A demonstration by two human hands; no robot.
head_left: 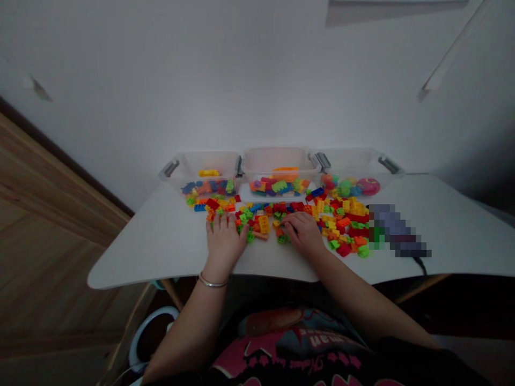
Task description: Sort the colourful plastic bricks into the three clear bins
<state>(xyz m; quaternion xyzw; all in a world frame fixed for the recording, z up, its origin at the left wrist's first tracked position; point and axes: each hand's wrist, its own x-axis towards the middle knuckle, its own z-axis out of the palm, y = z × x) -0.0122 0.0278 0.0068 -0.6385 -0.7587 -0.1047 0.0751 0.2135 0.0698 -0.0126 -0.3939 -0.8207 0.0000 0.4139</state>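
A wide pile of colourful toy building blocks (332, 221) is spread over the white table. At the pile's left side, my left hand (226, 236) lies palm down with its fingers stretched out over some blocks. A yellow block (263, 224) sits between my two hands. My right hand (304, 231) is over the middle of the pile, its fingers curled in and pressed together. Whatever its fingertips hold, if anything, is too small and hidden to name. Green and orange blocks (280, 231) lie just left of those fingertips.
Three clear plastic bins stand along the wall: left bin (209, 161), middle bin (277, 158) and right bin (350, 160), each with colourful pieces inside. A blurred-out object (398, 230) with a dark cord lies right of the pile. The white table (140, 241) has a curved front edge.
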